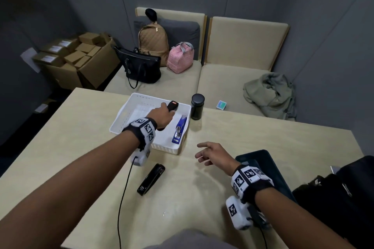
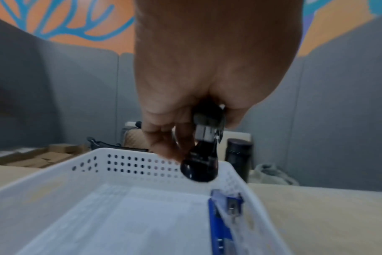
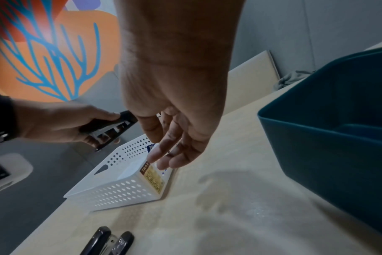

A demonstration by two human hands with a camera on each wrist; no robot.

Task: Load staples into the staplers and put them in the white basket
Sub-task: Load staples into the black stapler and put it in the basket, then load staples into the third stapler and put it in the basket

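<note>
A person's left hand (image 1: 163, 115) grips a black stapler (image 1: 172, 107) above the white basket (image 1: 129, 112), where a blue stapler (image 1: 179, 130) already lies along the right wall. The right hand (image 1: 214, 154) hovers empty over the table (image 1: 263, 137), fingers loosely spread. A second black stapler (image 1: 150, 179) lies on the table nearby.

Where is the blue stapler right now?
In the head view the blue stapler lies inside the white basket, along its right wall. The left hand holds a black stapler just beside it, over the basket.
</note>
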